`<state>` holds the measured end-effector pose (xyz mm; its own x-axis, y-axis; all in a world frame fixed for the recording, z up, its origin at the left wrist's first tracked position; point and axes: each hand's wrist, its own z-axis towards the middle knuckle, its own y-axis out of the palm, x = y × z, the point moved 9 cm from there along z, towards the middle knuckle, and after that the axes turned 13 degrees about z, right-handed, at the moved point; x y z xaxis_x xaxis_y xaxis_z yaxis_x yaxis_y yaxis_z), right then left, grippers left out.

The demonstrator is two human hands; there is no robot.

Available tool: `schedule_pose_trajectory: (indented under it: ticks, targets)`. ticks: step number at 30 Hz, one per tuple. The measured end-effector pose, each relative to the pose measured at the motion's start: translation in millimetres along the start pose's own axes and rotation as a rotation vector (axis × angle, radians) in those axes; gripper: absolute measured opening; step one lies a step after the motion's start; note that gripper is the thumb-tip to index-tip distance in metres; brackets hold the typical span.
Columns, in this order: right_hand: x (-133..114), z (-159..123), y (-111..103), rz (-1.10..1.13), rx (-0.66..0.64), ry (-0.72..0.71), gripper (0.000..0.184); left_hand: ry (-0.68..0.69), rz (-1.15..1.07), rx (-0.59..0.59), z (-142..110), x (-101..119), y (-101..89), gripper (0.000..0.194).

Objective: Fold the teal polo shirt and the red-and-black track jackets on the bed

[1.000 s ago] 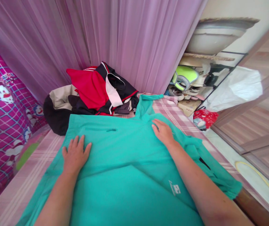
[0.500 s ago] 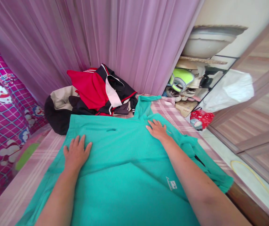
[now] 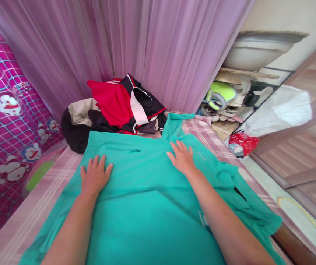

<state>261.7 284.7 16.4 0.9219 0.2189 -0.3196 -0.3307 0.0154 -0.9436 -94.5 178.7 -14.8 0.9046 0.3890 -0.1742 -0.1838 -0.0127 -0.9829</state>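
Note:
A teal jacket [image 3: 147,173] lies spread over the checked bed cover, with a small zip near its far edge and a white logo partly hidden by my right forearm. Flat on its left part rests my left hand [image 3: 95,176], fingers apart, near the side edge. My right hand [image 3: 182,157] lies open on the upper middle of the cloth, close to the collar end. Neither hand grips the fabric. A fold runs across the jacket between my forearms, and one sleeve is bunched at the right.
Behind the jacket sits a heap of red and navy clothes [image 3: 116,106] against a purple curtain [image 3: 158,48]. A pink cartoon-print cloth [image 3: 6,147] hangs at the left. To the right stand a shoe rack with a large bowl [image 3: 257,53] on top and a wooden door [image 3: 298,147].
My right hand has slid left across the jacket, toward its middle, with the fingers still spread. My left hand stays in place on the cloth. The camera view shifts slightly.

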Motion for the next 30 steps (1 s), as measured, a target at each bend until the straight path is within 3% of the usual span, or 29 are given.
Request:
schedule_pose_trajectory:
  ticks: [3, 6, 14, 17, 21, 26, 30]
  targets:
    - [-49.4, 0.1, 23.2, 0.026, -0.095, -0.213, 0.06, -0.015, 0.003, -0.008, -2.8, 1.5, -5.5, 0.065]
    - [-60.3, 7.7, 48.0, 0.025, -0.248, -0.182, 0.061, -0.027, 0.006, -0.01, -6.1, 3.4, -12.2, 0.064]
    - [-83.5, 31.5, 45.0, 0.022, -0.168, -0.21, 0.053, -0.024, 0.001, -0.048, -8.9, 5.3, -15.7, 0.065]
    - [-79.9, 49.7, 28.1, 0.027, -0.096, -0.181, 0.047, -0.026, -0.005, -0.07, -8.4, 4.8, -14.2, 0.065]
    - [-55.2, 81.4, 0.5, -0.022, -0.019, -0.054, 0.046, -0.026, -0.008, -0.076, -8.1, 4.5, -13.4, 0.066]
    - [-42.1, 103.0, 2.4, -0.103, -0.112, -0.028, 0.033, -0.022, -0.001, -0.061, -8.5, 5.3, -14.3, 0.065]
    - [-40.2, 107.2, 8.3, -0.108, -0.059, 0.007, 0.04, -0.029, 0.0, -0.048, -9.0, 5.4, -15.2, 0.064]
